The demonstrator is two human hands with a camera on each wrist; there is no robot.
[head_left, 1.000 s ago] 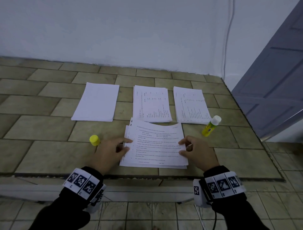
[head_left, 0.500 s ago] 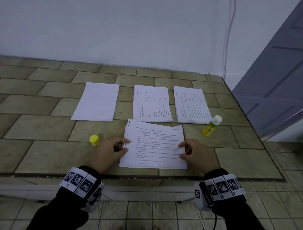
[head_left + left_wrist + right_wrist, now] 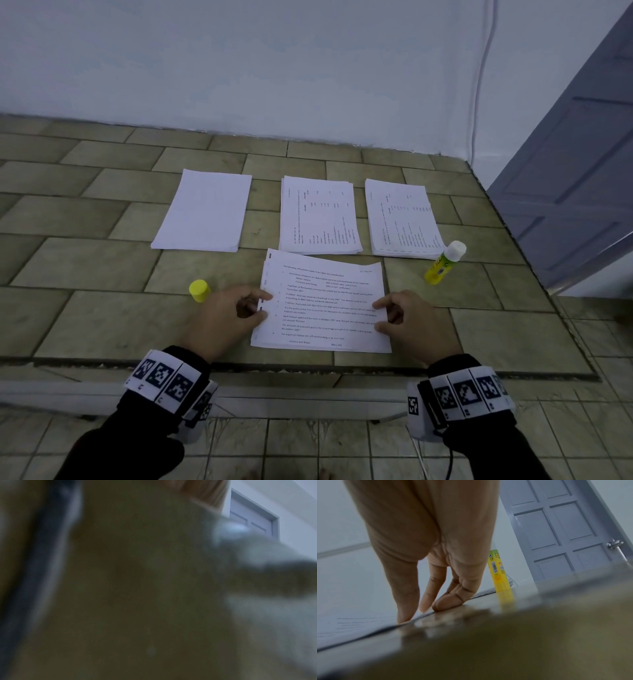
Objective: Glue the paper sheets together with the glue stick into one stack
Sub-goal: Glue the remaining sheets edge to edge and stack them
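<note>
A printed stack [image 3: 322,305] lies flat at the near edge of a tiled counter [image 3: 85,267]; the left hand [image 3: 226,318] pinches its left edge between thumb and fingers; the right hand [image 3: 407,322] presses thumb and fingertips [image 3: 443,603] down on its right edge. A glue stick [image 3: 443,263] stands to the right; its yellow cap [image 3: 199,290] sits left. Three paper piles [image 3: 205,212] lie behind.
</note>
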